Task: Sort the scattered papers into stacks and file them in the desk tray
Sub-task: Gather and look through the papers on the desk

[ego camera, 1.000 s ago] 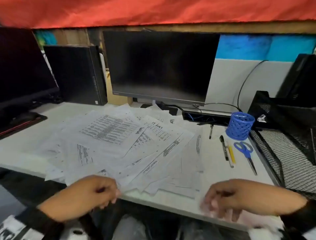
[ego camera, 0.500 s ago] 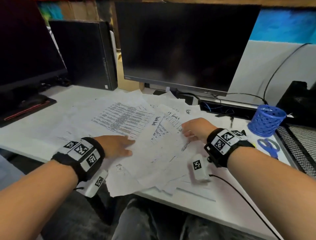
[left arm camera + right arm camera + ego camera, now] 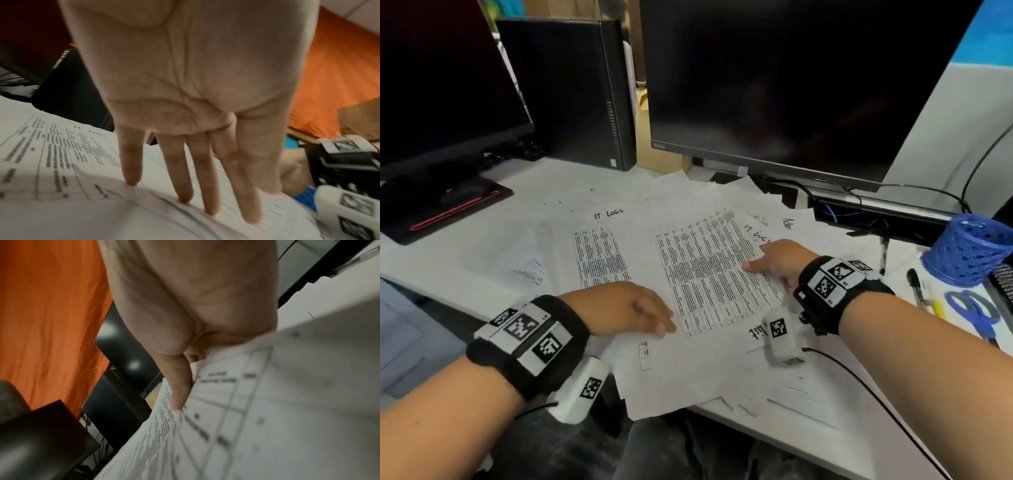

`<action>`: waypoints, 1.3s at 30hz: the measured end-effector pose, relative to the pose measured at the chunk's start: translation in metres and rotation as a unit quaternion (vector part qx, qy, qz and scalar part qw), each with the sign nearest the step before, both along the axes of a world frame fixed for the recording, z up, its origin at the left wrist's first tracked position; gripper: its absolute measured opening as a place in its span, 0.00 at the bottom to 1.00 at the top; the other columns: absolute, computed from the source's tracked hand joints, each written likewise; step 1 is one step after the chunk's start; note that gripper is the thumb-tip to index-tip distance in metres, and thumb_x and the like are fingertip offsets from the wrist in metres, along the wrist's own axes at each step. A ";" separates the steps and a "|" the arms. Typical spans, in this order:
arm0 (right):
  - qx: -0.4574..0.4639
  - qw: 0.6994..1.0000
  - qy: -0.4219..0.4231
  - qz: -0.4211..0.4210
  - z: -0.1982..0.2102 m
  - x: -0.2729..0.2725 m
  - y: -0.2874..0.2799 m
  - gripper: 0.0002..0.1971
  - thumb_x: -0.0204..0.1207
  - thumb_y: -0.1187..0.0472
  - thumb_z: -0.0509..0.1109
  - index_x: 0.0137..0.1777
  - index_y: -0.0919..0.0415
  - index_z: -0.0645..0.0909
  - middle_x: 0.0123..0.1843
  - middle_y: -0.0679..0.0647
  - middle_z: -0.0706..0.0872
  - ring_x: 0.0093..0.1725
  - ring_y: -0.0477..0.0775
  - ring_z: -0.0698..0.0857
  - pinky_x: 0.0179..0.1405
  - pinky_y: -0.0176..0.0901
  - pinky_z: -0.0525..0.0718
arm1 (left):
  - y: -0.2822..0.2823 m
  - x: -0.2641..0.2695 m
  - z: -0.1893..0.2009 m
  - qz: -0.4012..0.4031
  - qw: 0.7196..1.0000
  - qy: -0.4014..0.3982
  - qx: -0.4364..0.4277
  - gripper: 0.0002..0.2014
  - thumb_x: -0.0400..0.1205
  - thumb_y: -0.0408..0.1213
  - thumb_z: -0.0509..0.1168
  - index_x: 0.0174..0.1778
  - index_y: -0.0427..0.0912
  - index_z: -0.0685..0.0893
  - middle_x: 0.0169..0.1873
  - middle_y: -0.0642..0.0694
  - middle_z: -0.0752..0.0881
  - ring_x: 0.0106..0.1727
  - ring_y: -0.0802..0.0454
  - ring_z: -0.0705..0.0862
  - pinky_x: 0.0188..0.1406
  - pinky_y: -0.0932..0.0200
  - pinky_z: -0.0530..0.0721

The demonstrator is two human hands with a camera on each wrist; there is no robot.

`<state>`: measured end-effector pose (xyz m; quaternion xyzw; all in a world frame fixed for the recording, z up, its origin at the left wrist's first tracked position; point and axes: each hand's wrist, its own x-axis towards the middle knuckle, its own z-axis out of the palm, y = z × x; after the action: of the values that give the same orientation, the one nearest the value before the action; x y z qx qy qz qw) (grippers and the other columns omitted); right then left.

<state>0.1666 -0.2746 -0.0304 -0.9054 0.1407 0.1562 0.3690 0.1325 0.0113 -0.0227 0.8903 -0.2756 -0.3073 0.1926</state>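
2 sheets (image 3: pixel 602 240) headed "IT LOGS"

Matt white printed papers (image 3: pixel 702 274) – thin, slightly creased – cover a smooth white desk (image 3: pixel 441 260); blue perforated plastic cup (image 3: pixel 969 250) beside.

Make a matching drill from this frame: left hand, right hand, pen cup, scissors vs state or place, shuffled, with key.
1. left hand
2. right hand
3. pen cup
4. scissors

A. blue mesh, upright at the desk's right end
B. lying flat, nearer the desk's front edge than the cup
C. straight fingers pressing down on the papers
D. thumb over a printed sheet's right edge

Pairs: 1-C, 2-D, 3-A, 4-B
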 end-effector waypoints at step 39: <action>0.084 0.966 -0.169 -0.174 0.006 0.006 -0.090 0.08 0.77 0.62 0.72 0.54 0.64 0.85 0.54 0.60 0.89 0.50 0.58 0.88 0.52 0.53 0.88 | -0.017 0.062 -0.005 0.354 0.894 0.060 -0.267 0.46 0.42 0.58 0.85 0.59 0.47 0.85 0.55 0.49 0.89 0.58 0.46 0.87 0.66 0.44 0.79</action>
<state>0.1724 -0.3645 -0.0245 -0.8460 0.2183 -0.0547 0.4834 0.1946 -0.0061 -0.0278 0.8240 -0.0019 -0.1864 0.5350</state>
